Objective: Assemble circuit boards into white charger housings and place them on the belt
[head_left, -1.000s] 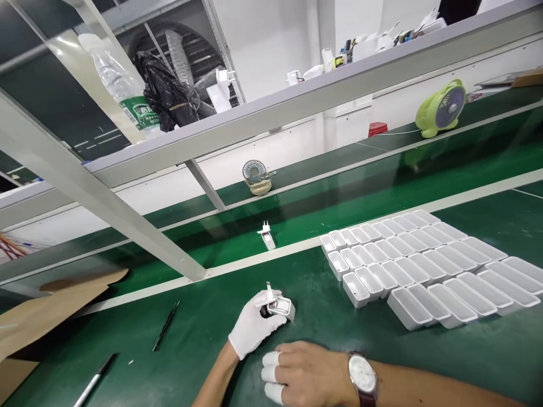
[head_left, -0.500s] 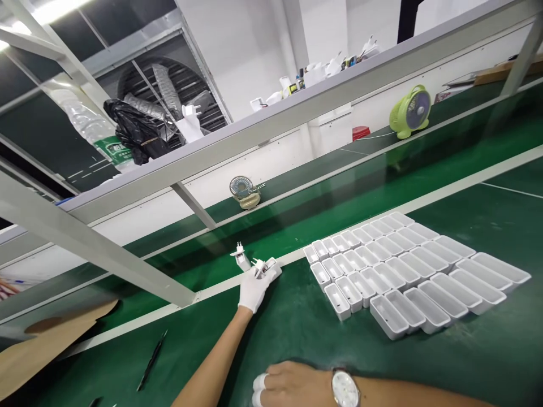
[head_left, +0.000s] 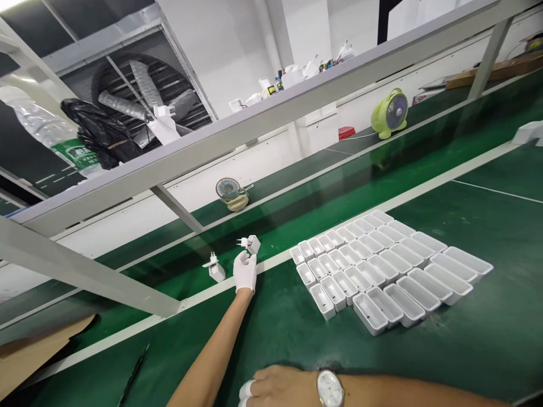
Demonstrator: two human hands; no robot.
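Note:
My left hand (head_left: pixel 245 271), in a white glove, is stretched far forward to the near edge of the moving green belt (head_left: pixel 339 192). Its fingertips are closed on a white plug adapter (head_left: pixel 253 243) with its two pins pointing left, held at the belt's edge. A second white plug adapter (head_left: pixel 215 269) lies on the belt just left of that hand. My right hand (head_left: pixel 278 387), with a wristwatch and white finger cots, lies palm down on the green table (head_left: pixel 487 316) at the bottom edge, holding nothing.
Several rows of empty white plastic shells (head_left: pixel 382 265) lie on the table to the right. A dark pen (head_left: pixel 132 376) lies at the lower left beside brown cardboard (head_left: pixel 38 350). A small fan (head_left: pixel 231 193) and a green fan (head_left: pixel 389 113) stand beyond the belt. A grey frame beam (head_left: pixel 85 271) crosses overhead.
My left hand has carried the white adapter from in front of me forward to the belt's edge. The adapter lying on the belt has drifted left. My right hand has stayed put.

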